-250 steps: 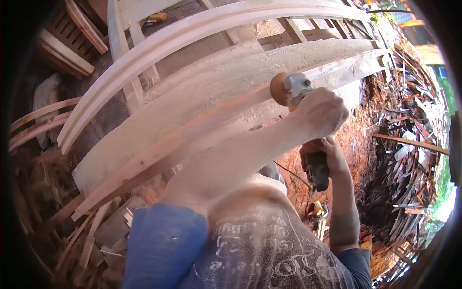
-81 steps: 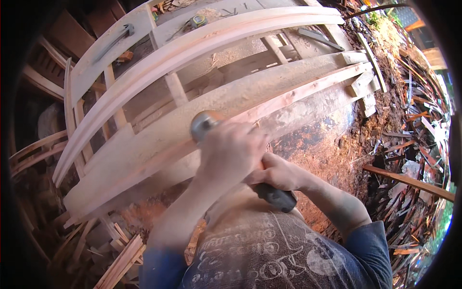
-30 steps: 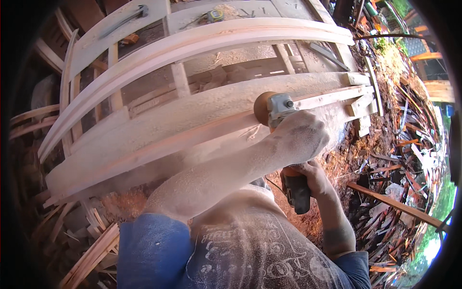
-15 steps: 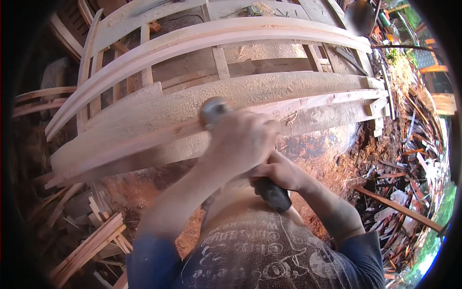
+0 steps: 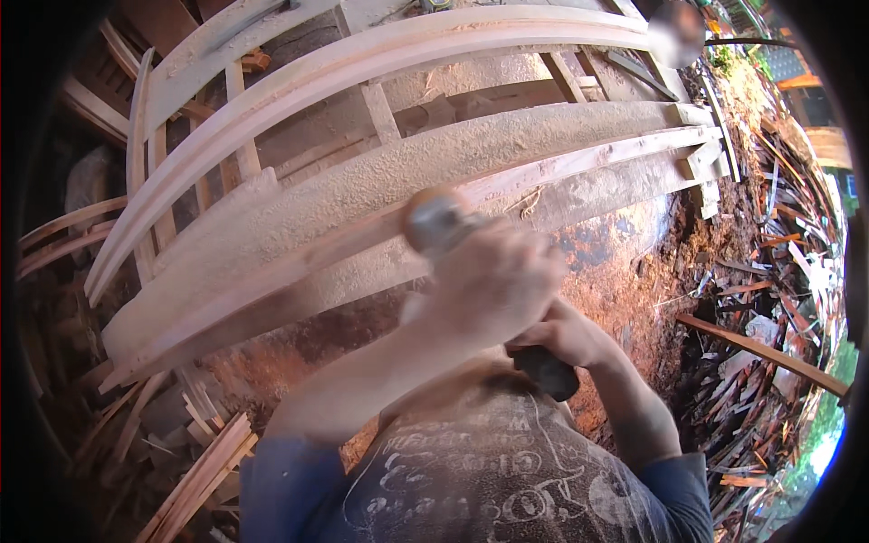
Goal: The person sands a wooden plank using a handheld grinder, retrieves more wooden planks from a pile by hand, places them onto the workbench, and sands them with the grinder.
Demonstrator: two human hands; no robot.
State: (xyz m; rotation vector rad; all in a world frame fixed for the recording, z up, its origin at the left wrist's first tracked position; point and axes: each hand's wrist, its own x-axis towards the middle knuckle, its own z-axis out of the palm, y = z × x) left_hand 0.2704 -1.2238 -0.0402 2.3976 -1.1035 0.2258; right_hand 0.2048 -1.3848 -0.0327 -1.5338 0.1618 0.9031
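Observation:
Both hands hold what looks like an angle grinder (image 5: pixel 549 373), its dark body slanting back toward my shirt. My left hand (image 5: pixel 496 279), blurred by motion, is closed around the front part behind the round metal head (image 5: pixel 436 222). My right hand (image 5: pixel 572 333) is closed on the body farther back, close to the left one. The head meets the edge of a long curved wooden strip (image 5: pixel 579 170), and its disc is smeared by motion. Behind the strip lies a wide curved board (image 5: pixel 344 190) coated in sawdust.
A second curved wooden rail (image 5: pixel 362 56) crosses the slatted frame farther off. Reddish dusty ground (image 5: pixel 625 271) lies below the work. Wood scraps (image 5: pixel 760 308) pile up at the right, with a long stick (image 5: pixel 760 353) among them. Cut strips (image 5: pixel 204 480) lie at lower left.
The grinder and both hands have moved to the right along the strip. My view has shifted, so the wooden frame sits higher at the right. Both hands keep their hold.

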